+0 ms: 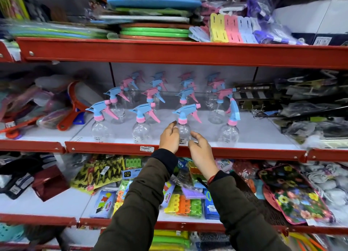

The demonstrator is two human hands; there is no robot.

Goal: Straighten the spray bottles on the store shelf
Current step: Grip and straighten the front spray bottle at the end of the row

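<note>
Two spread hands, left hand (169, 137) and right hand (200, 150), flank one of four front-row bottles (183, 127), not gripping.

I am seeing four columns of spray bottles (142, 122) standing on the middle shelf (188, 150), four bottles in the front row, and my two hands (170, 137) reaching in.

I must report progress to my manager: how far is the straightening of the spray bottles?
Done, apparently: the two front-left clear plastic spray bottles stand upright, heads aligned. In hand: the left hand and right hand flank the third front bottle. Left: the front-right bottle, whose blue-and-pink head is turned differently.
</note>
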